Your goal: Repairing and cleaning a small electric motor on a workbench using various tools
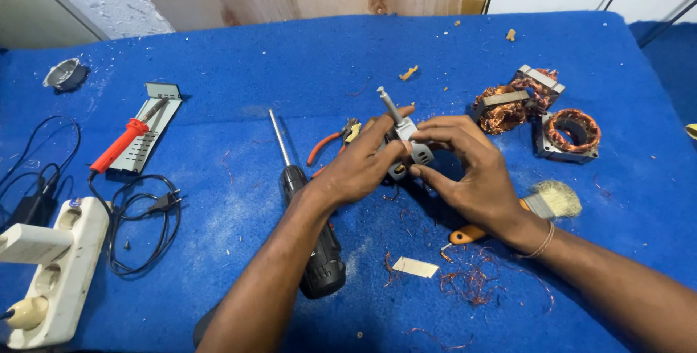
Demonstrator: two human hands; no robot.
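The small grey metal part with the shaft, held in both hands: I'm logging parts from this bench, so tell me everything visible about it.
The small grey metal part with a round shaft looks like a light grey bracket or housing with slotted openings. A slim silvery shaft sticks out of it, tilted up and to the left, ending in a blunt tip. It is held above the blue cloth-covered table, pinched between the left hand and the right hand, whose fingers hide its lower half.

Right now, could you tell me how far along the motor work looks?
Done: three stators lie apart and wire scraps litter the cloth. In hand: left hand and right hand hold a small grey part with a shaft. Left: screwdriver and soldering iron lie unused.
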